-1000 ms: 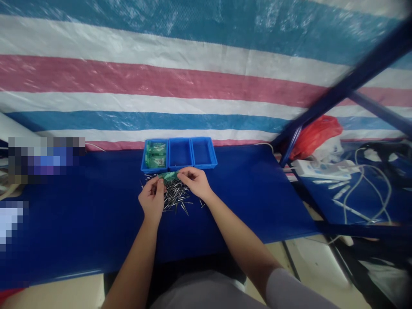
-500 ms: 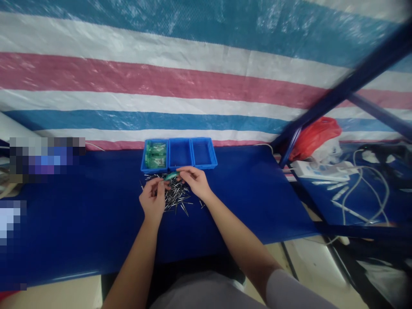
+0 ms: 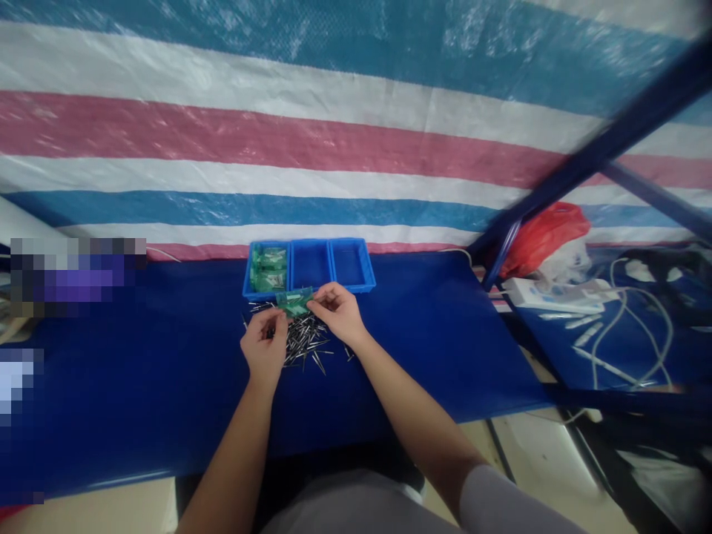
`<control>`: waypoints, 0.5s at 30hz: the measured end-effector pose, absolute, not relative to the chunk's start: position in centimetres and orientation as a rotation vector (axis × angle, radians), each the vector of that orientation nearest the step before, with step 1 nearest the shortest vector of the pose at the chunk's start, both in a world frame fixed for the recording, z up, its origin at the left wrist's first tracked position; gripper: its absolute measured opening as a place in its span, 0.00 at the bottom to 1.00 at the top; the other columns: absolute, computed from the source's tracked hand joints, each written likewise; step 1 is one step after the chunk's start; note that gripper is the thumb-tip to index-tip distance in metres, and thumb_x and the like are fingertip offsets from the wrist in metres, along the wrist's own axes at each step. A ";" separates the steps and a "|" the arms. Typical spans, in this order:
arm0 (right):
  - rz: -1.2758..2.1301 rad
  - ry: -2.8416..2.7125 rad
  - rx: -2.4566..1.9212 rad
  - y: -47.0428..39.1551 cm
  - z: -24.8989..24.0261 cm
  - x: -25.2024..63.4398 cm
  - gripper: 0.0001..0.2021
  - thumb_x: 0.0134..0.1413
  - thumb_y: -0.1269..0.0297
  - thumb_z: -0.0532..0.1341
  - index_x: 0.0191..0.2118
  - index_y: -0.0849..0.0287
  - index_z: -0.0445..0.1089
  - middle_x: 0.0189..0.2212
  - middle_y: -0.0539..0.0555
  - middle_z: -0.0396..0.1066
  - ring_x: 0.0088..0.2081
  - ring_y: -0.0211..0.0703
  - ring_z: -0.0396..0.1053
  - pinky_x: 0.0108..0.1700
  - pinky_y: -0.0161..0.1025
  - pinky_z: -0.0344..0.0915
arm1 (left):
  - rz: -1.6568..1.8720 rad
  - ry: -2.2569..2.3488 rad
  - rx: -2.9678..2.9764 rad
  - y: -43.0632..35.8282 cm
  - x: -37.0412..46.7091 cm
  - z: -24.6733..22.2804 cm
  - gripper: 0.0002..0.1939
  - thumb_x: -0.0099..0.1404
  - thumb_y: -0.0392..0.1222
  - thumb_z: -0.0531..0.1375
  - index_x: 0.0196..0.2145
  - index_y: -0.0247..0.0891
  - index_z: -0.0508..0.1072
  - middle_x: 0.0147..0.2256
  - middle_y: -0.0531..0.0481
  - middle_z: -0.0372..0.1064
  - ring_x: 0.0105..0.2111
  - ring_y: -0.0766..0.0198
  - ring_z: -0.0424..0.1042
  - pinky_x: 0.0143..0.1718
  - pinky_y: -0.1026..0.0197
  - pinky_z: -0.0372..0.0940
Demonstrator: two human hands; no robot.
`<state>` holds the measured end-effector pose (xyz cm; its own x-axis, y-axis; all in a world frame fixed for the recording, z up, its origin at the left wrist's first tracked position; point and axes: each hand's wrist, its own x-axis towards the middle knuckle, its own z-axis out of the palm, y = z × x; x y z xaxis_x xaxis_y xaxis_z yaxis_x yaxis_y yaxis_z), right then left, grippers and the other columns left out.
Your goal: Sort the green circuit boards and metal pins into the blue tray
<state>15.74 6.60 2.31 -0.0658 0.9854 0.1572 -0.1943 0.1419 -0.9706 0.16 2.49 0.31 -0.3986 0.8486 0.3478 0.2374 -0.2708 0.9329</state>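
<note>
A small green plastic bag is stretched between my two hands above the pile of metal pieces. My left hand pinches its left lower corner, and my right hand grips its right side, fingers curled. Below lies a loose heap of thin, shiny metal rods, partly covered by the bag and my fingers. Just behind stands a blue three-compartment tray. Its left compartment holds similar green bags with pale contents; the middle and right compartments show bare blue bottoms.
Everything rests on a blue-covered table. A striped tarp hangs behind it. Right of a blue metal frame are a red plastic bag, a white power strip and looped cables. Blurred items lie at the left.
The green bag has turned from a narrow edge-on view to face me flat and spread out. Both hands stay nearly in place, the right slightly higher.
</note>
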 end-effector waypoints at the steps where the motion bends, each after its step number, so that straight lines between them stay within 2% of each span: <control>1: 1.238 -1.187 -0.911 6.6 2.4 15.8 0.16 0.46 0.54 0.71 0.34 0.55 0.66 0.29 0.48 0.72 0.30 0.37 0.70 0.33 0.36 0.67 | 1.722 1.507 1.335 2.5 0.2 0.4 0.13 0.61 0.46 0.65 0.40 0.36 0.74 0.35 0.49 0.76 0.31 0.64 0.79 0.37 0.61 0.73; 5: 1.224 -1.197 -0.941 6.7 2.4 15.8 0.17 0.47 0.53 0.71 0.40 0.54 0.70 0.31 0.49 0.74 0.31 0.38 0.71 0.34 0.37 0.67 | 1.709 1.540 1.304 2.5 0.3 0.6 0.19 0.61 0.47 0.66 0.47 0.37 0.74 0.38 0.47 0.78 0.30 0.65 0.79 0.37 0.61 0.74; 7: 1.206 -1.211 -0.969 6.7 2.1 15.8 0.17 0.48 0.52 0.70 0.40 0.55 0.72 0.32 0.51 0.75 0.32 0.39 0.72 0.35 0.38 0.68 | 1.689 1.557 1.306 2.6 0.3 0.4 0.20 0.61 0.49 0.66 0.49 0.38 0.74 0.38 0.47 0.78 0.30 0.65 0.79 0.37 0.61 0.74; 12: 1.171 -1.231 -0.998 6.7 1.8 15.9 0.13 0.48 0.53 0.70 0.34 0.56 0.75 0.31 0.52 0.75 0.31 0.39 0.71 0.34 0.38 0.68 | 1.676 1.602 1.289 2.7 0.2 -0.3 0.17 0.61 0.50 0.65 0.43 0.37 0.77 0.34 0.49 0.77 0.29 0.64 0.78 0.37 0.60 0.74; 15: 1.100 -1.280 -0.960 6.6 2.2 16.1 0.11 0.50 0.54 0.69 0.34 0.55 0.76 0.36 0.54 0.74 0.34 0.41 0.71 0.35 0.38 0.68 | 1.711 1.618 1.369 2.7 -0.1 -0.2 0.13 0.61 0.48 0.65 0.40 0.38 0.78 0.34 0.49 0.76 0.33 0.64 0.77 0.38 0.61 0.72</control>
